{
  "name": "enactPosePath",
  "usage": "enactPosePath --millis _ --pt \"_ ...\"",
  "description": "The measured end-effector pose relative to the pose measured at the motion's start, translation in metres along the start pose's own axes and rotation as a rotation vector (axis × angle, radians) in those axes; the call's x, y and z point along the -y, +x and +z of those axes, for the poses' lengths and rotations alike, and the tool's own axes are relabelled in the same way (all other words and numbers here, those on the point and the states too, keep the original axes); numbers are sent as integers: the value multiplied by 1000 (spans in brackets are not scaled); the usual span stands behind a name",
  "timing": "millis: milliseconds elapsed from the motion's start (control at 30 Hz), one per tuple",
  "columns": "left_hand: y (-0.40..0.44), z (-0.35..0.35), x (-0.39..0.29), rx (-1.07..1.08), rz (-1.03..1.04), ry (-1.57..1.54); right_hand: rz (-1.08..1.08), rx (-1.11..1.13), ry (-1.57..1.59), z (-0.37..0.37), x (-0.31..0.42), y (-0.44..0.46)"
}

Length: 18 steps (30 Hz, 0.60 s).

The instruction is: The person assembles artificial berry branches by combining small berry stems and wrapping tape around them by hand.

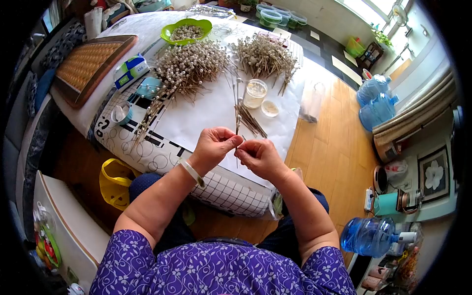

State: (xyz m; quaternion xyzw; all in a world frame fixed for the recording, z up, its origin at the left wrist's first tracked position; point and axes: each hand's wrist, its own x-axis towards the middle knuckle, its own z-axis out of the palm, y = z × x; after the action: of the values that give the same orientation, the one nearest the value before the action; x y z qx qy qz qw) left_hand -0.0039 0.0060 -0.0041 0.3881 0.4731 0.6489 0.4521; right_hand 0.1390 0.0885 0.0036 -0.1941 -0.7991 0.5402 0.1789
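My left hand [215,150] pinches an upright thin brown stem with small whitish buds [236,105] between thumb and fingers. Close beside it, my right hand [261,158] has its fingertips pressed together at the lower part of the same stem; whether they hold a second small piece is hidden. Just beyond the hands, a bundle of short brown sticks [251,120] lies on white paper. An open jar [255,93] with pale contents stands behind it, its round lid [269,108] alongside. Farther back are a large heap of white-budded stems [189,66] and a second heap [265,56].
A green bowl [186,32] of whitish beads stands at the back of the table. To the left are a tissue pack [131,71], a small cup [121,113] and loose budded stems [147,123]. A yellow bag [115,184] hangs low left; blue water bottles [377,111] stand right.
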Motion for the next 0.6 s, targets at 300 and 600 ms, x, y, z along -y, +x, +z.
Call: enactPosePath --millis 300,600 --pt "2 -8 9 189 6 48 48 -116 123 -8 12 0" --pt "-5 10 8 -34 -53 -77 25 -64 -14 -8 9 0"
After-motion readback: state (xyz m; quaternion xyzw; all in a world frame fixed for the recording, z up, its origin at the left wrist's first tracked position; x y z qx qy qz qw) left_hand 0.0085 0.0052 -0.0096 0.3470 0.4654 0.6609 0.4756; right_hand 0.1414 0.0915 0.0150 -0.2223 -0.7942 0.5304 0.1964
